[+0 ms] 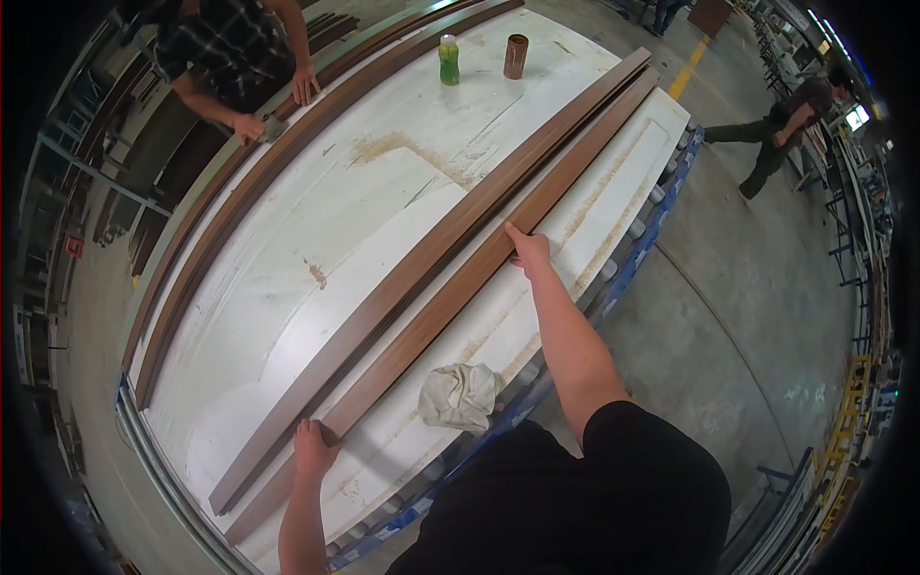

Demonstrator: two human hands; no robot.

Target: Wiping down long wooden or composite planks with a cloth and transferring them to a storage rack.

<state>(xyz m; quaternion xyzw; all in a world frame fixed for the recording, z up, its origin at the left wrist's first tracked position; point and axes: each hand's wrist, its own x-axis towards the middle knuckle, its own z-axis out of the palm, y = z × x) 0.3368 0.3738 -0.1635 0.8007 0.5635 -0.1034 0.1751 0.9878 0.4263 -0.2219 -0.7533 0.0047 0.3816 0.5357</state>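
A long brown wood-grain strip lies slantwise across the white tabletop, nearest to me. My left hand grips it near its lower left end, fingers closed over the top edge. Further up, my right hand is closed on the same strip, with the thumb and fingers at its sides. Just beyond, almost parallel, lies a second brown strip, a narrow gap between the two. A crumpled whitish rag rests on the table between my arms, close to the near edge.
Across the table a co-worker handles two more brown strips, with a flat tool at one hand. A green bottle and a brown can stand at the back. Blue-wrapped rollers border the near edge. Another person walks at right.
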